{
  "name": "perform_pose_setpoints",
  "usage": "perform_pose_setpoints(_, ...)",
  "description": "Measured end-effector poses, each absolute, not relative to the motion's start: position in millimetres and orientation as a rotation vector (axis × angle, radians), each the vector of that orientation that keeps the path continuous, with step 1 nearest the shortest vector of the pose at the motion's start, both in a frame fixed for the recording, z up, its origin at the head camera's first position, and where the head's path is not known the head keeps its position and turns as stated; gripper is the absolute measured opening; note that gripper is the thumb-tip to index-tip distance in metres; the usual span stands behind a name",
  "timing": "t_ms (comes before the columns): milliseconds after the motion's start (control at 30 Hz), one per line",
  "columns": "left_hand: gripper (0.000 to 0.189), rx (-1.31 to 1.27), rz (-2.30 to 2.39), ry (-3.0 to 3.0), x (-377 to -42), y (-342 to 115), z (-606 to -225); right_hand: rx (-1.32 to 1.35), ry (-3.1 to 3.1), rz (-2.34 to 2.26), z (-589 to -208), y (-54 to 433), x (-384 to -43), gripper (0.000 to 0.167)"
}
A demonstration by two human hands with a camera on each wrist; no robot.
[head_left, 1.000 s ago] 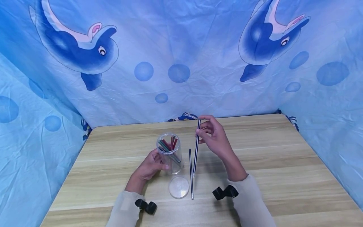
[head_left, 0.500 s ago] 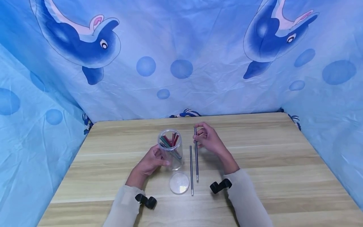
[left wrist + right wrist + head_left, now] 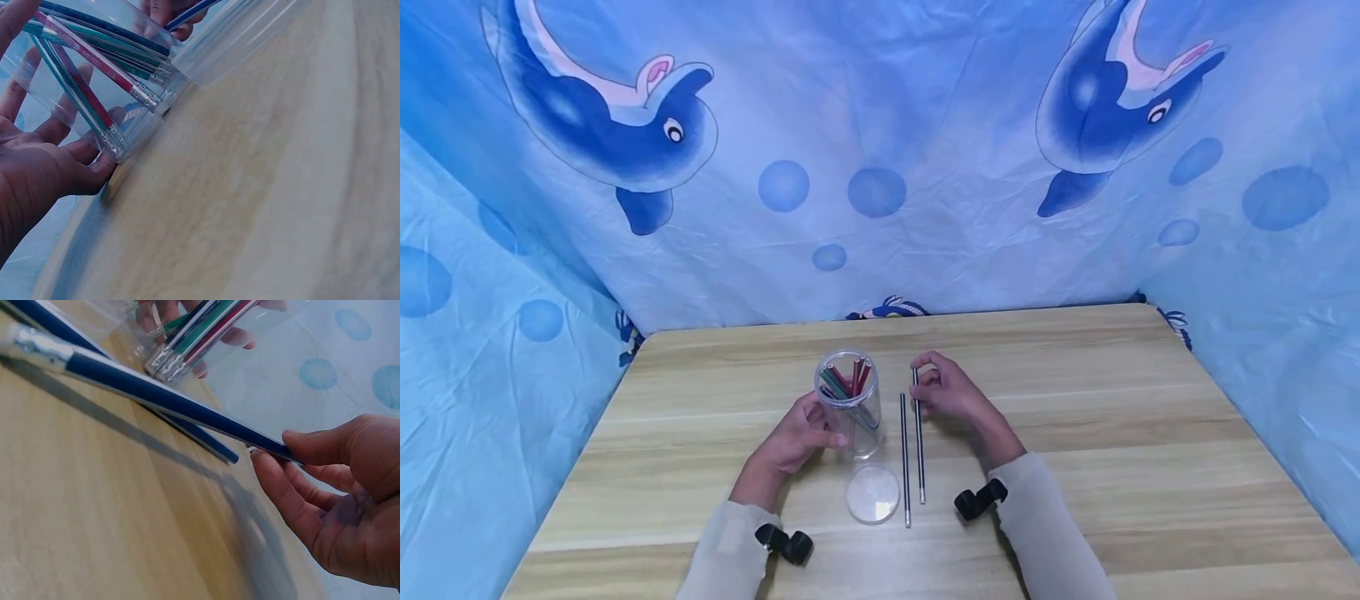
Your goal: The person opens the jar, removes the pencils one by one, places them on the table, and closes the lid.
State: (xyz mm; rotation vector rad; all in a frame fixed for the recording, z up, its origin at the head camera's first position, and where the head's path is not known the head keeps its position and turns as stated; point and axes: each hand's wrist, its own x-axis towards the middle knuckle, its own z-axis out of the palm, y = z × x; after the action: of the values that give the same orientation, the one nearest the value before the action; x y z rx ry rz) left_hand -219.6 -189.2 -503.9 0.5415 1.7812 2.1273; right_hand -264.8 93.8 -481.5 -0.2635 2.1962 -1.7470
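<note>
Clear jar (image 3: 865, 443): standing on the wood-grain table (image 3: 1097, 383), red, green and blue pencils (image 3: 90, 56) inside.
Left hand (image 3: 797, 433): thumb and fingers wrapped round the jar's left side.
Right hand (image 3: 949, 390): right of the jar, pinching a dark blue striped pencil (image 3: 920, 450) opposite its eraser end; table contact there is hard to tell.
Second striped pencil (image 3: 905, 460): lying nearer the jar.
Round clear lid (image 3: 872, 494): flat, just in front of the jar.
</note>
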Motion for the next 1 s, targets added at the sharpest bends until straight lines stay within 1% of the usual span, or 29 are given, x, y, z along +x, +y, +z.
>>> perform_pose_setpoints(400,0.078,0.524,2.129,1.777,-218.4,-189.4,-506.2,-0.112,2.321,-1.621,-488.5,89.5,-263.4,0.039)
perform_pose_setpoints(533,0.078,0.53,2.137,1.766,-218.6,-189.7,-506.6,-0.13,2.478,-1.494,-490.5,88.3,-263.3,0.034)
perform_pose_setpoints(767,0.078,0.52,2.125,1.78,-219.2,-189.7,-504.8,-0.133,2.647,-1.338,-493.2,85.5,-262.4,0.018)
perform_pose_setpoints(1000,0.08,0.504,2.119,1.781,-219.3,-188.4,-502.7,-0.122,2.691,-1.332,-487.5,84.7,-259.6,0.017)
